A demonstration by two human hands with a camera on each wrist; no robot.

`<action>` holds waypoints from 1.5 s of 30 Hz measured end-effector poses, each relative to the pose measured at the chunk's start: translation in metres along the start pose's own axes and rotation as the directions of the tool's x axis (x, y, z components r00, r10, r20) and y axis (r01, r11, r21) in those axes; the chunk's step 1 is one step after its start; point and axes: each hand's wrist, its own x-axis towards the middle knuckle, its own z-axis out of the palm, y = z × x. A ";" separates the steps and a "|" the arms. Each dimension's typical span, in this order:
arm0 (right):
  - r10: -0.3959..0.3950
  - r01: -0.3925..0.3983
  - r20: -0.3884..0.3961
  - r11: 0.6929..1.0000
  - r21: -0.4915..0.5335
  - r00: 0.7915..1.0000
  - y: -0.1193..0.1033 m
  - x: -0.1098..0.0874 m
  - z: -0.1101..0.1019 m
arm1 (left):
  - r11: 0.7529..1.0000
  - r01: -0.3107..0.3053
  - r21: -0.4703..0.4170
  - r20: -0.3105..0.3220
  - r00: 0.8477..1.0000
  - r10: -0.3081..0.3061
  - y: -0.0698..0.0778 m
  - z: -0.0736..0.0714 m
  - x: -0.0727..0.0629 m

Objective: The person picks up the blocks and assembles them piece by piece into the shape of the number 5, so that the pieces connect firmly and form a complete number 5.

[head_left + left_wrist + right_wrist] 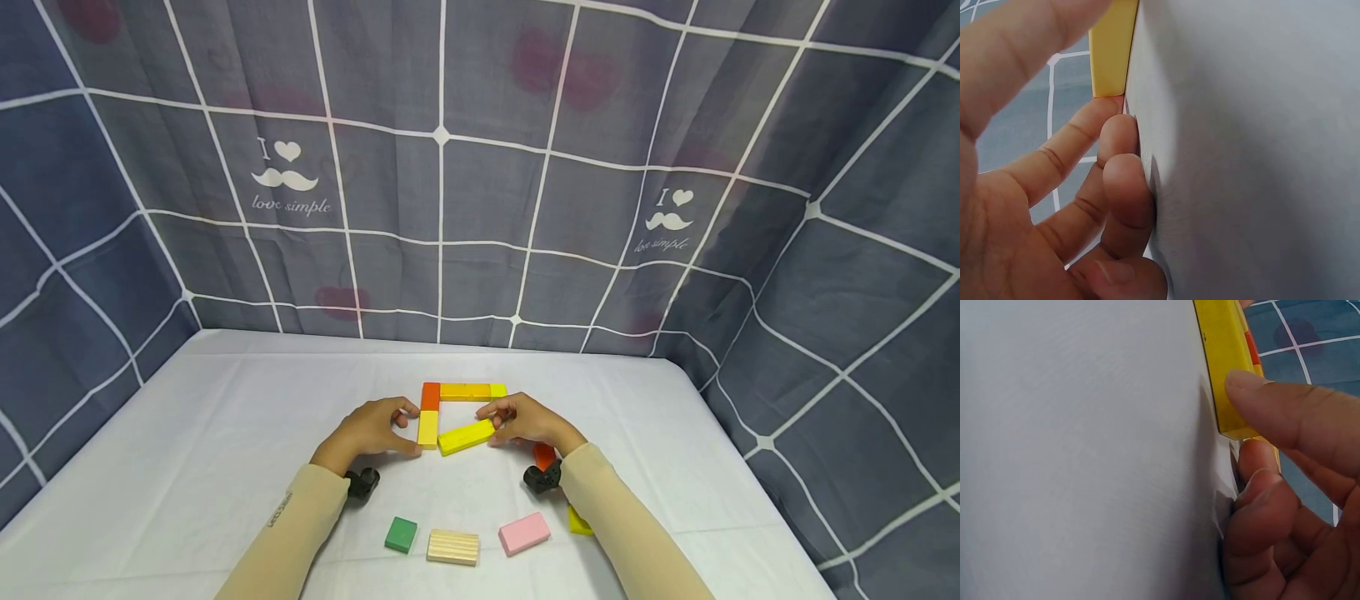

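Observation:
In the head view, my right hand [528, 418] pinches the right end of a long bright yellow block [467, 436], which lies slanted on the white cloth. Its thumb is on the near face of that yellow block [1225, 362] in the right wrist view. My left hand [375, 429] has its index finger and thumb at a light yellow block [427, 429]. The left wrist view shows the index fingertip against the side of the light yellow block [1110, 69], with the thumb crossing before it. An orange-red block [431, 396], an amber block [465, 392] and a small yellow block [498, 390] continue the outline.
Nearer the front lie a green block [401, 534], a ridged wooden block [453, 547] and a pink block [524, 533]. A red block [544, 455] and another yellow block [579, 522] are partly hidden by my right arm. A grey checked curtain [480, 200] stands behind the table.

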 end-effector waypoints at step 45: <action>0.050 0.020 -0.275 0.969 0.248 0.960 0.044 -0.072 -0.048 | 0.818 -0.316 -0.481 0.325 0.802 0.501 -0.037 -0.012 -0.061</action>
